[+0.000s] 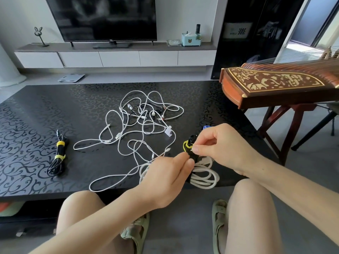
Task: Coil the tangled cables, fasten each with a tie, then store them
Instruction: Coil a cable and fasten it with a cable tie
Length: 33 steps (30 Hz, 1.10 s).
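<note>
Cables (139,125) lay in a loose white tangle at the middle of the table (45,107), with a few dark leads mixed in at the far side. None of that heap was sorted, so I judged most of the work was left.

At the near edge, a white coil (203,173) was gathered into loops and held just above the table. The left hand (165,176) gripped it at the waist, fingers curled round the bunch.

On the left, well apart from the heap, a black coil (57,158) lay finished, bound by two yellow ties (60,143).

The right hand (222,143) pinched a black-and-yellow tie (189,145) at the top of the white coil. Whether it was closed, I could not tell.

By my reckoning, one cable was done, a second was nearly fastened, and the rest awaited coiling. Nothing was stored, and no box for storing showed.
</note>
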### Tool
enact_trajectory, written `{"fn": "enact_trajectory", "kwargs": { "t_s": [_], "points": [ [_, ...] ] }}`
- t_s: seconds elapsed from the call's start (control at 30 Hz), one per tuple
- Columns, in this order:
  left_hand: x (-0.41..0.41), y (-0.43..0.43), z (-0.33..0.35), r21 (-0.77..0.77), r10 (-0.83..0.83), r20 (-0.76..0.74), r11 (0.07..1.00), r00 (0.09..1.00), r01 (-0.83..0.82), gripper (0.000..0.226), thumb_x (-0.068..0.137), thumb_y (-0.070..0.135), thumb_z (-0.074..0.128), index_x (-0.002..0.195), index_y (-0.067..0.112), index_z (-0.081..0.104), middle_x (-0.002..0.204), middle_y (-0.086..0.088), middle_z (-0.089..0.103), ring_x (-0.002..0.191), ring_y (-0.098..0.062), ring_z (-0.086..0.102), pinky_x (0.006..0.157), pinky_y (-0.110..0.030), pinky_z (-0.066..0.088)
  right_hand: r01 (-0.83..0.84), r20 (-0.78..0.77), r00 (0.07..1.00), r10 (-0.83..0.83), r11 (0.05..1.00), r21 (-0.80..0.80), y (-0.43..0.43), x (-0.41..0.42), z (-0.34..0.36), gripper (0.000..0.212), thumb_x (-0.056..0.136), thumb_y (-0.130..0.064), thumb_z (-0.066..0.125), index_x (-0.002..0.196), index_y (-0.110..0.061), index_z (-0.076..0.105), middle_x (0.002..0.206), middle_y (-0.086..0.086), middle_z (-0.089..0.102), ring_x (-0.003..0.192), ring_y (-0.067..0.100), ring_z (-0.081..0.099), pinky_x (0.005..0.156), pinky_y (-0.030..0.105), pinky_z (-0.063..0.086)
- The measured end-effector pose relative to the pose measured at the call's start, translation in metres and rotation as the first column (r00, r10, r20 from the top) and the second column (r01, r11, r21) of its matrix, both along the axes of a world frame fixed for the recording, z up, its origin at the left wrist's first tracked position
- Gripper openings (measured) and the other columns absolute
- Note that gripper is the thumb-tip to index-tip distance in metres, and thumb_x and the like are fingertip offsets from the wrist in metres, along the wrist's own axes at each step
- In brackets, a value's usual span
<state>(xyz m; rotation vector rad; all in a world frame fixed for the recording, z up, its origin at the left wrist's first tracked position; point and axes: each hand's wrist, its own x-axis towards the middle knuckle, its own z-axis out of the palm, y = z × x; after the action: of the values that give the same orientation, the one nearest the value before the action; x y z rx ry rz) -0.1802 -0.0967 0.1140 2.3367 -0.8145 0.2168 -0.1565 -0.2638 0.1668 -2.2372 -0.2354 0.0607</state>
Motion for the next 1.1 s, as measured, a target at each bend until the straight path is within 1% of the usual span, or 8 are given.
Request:
{"fn": "enact_trajectory", "kwargs": {
  "t_s": [0.23, 0.37, 0.5, 0.63, 0.83, 0.93, 1.03, 1.1],
  "points": [
    [-0.002, 0.017, 0.01, 0.154, -0.203, -0.133, 0.963, 0.97, 0.223, 0.024, 0.101, 0.029, 0.028, 0.081, 0.017, 0.029, 0.067, -0.004, 0.045, 0.062, -0.024, 0.039, 0.061, -0.035, 0.033, 0.032, -0.059, 0.998, -0.028, 0.997, 0.068, -0.005, 0.002, 0.002, 0.01, 0.083, -0.008, 0.068, 0.075, -0.007, 0.073, 0.068, 0.006, 0.069, 0.066, 0.016, 0.064, 0.068, 0.028, 0.053],
    [0.001, 0.015, 0.008, 0.184, -0.119, -0.304, 0.966, 0.945, 0.181, 0.027, 0.102, 0.028, 0.031, 0.078, 0.015, 0.034, 0.071, -0.011, 0.052, 0.063, -0.02, 0.045, 0.062, -0.03, 0.037, -0.098, 0.187, 0.974, 0.128, 0.982, -0.16, 0.005, -0.006, 0.011, 0.011, 0.086, -0.01, 0.064, 0.077, -0.007, 0.069, 0.073, 0.001, 0.067, 0.071, 0.017, 0.062, 0.069, 0.033, 0.05],
    [0.005, 0.007, 0.005, 0.008, -0.079, -0.646, 0.994, 0.759, 0.11, 0.035, 0.103, 0.028, 0.031, 0.077, 0.013, 0.047, 0.057, 0.011, 0.049, 0.048, 0.0, 0.042, 0.053, -0.013, 0.04, -0.183, 0.431, 0.836, 0.339, 0.913, -0.364, 0.015, -0.019, 0.003, 0.012, 0.087, 0.003, 0.057, 0.075, 0.001, 0.059, 0.079, 0.007, 0.057, 0.062, 0.028, 0.057, 0.059, 0.044, 0.047],
    [0.007, -0.002, 0.005, -0.141, -0.144, -0.771, 0.989, 0.62, 0.054, 0.039, 0.104, 0.032, 0.025, 0.077, 0.012, 0.046, 0.057, 0.001, 0.032, 0.043, -0.008, 0.028, 0.045, -0.017, 0.026, -0.034, 0.388, 0.91, 0.147, 0.959, -0.282, 0.013, -0.008, -0.012, 0.018, 0.099, -0.013, 0.042, 0.092, -0.001, 0.053, 0.072, 0.005, 0.055, 0.062, 0.019, 0.056, 0.064, 0.042, 0.047],
    [0.016, 0.004, 0.014, -0.021, -0.184, -0.654, 0.974, 0.734, 0.225, 0.028, 0.104, 0.02, 0.03, 0.098, 0.014, 0.057, 0.072, 0.004, 0.052, 0.07, -0.022, 0.049, 0.076, -0.031, 0.043, -0.008, 0.38, 0.916, 0.133, 0.95, -0.313, 0.013, 0.0, -0.017, 0.018, 0.101, -0.019, 0.034, 0.094, -0.005, 0.044, 0.071, 0.014, 0.058, 0.06, 0.026, 0.056, 0.06, 0.045, 0.046],
    [0.025, 0.007, 0.029, 0.178, -0.18, -0.656, 0.907, 0.733, 0.382, 0.025, 0.102, 0.024, 0.036, 0.101, 0.019, 0.061, 0.084, 0.012, 0.062, 0.082, -0.005, 0.055, 0.085, -0.019, 0.041, -0.091, 0.309, 0.933, 0.184, 0.952, -0.292, 0.018, -0.001, -0.016, 0.012, 0.101, -0.015, 0.036, 0.09, -0.01, 0.039, 0.078, 0.017, 0.059, 0.065, 0.031, 0.054, 0.063, 0.048, 0.044],
    [0.03, 0.007, 0.032, 0.103, -0.209, -0.704, 0.915, 0.679, 0.389, 0.026, 0.102, 0.022, 0.039, 0.096, 0.009, 0.061, 0.091, 0.01, 0.067, 0.082, 0.008, 0.055, 0.084, -0.01, 0.038, -0.083, 0.311, 0.933, 0.184, 0.947, -0.311, 0.017, 0.002, -0.013, 0.012, 0.101, -0.015, 0.036, 0.092, -0.008, 0.039, 0.08, 0.017, 0.059, 0.067, 0.032, 0.054, 0.062, 0.044, 0.042],
    [0.027, 0.006, 0.024, -0.101, -0.222, -0.801, 0.965, 0.555, 0.241, 0.027, 0.103, 0.017, 0.036, 0.096, 0.003, 0.057, 0.09, 0.002, 0.068, 0.084, -0.002, 0.062, 0.085, -0.014, 0.044, -0.054, 0.38, 0.904, 0.195, 0.935, -0.352, 0.015, 0.003, -0.008, 0.013, 0.101, -0.013, 0.037, 0.094, -0.004, 0.044, 0.075, 0.015, 0.06, 0.064, 0.031, 0.055, 0.059, 0.041, 0.04]
  ]
}}
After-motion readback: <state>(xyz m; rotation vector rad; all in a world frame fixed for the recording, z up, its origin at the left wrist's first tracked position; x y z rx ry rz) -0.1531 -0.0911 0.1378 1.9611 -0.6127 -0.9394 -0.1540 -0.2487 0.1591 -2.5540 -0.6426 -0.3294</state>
